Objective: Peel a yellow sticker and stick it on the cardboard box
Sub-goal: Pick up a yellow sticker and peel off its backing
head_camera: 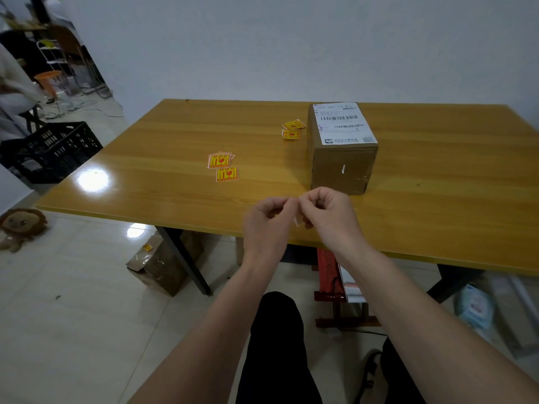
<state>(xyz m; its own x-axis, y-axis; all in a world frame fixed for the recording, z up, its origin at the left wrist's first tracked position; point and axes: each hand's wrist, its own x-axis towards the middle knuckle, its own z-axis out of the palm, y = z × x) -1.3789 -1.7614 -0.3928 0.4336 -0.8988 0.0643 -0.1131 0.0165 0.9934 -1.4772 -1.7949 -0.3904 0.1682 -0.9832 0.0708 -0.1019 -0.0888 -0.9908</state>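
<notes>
both hands are raised over the near edge of the yellow wooden bench (163,132). the left hand (268,220) and the right hand (329,214) meet at the fingertips, and their grip is narrow, pinching a small pale piece of sticker paper (298,221) between them. the brown cardboard box with a white shipping label (342,158) stands just behind the hands. other yellow square stickers with red print (223,167) lie on the bench, well apart to the left.

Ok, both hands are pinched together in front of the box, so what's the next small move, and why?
Probably finish peeling: the left hand and right hand pinch a small pale piece between them, and the cardboard box front shows no yellow sticker. Whether the sticker is off its backing, I cannot tell.
</notes>
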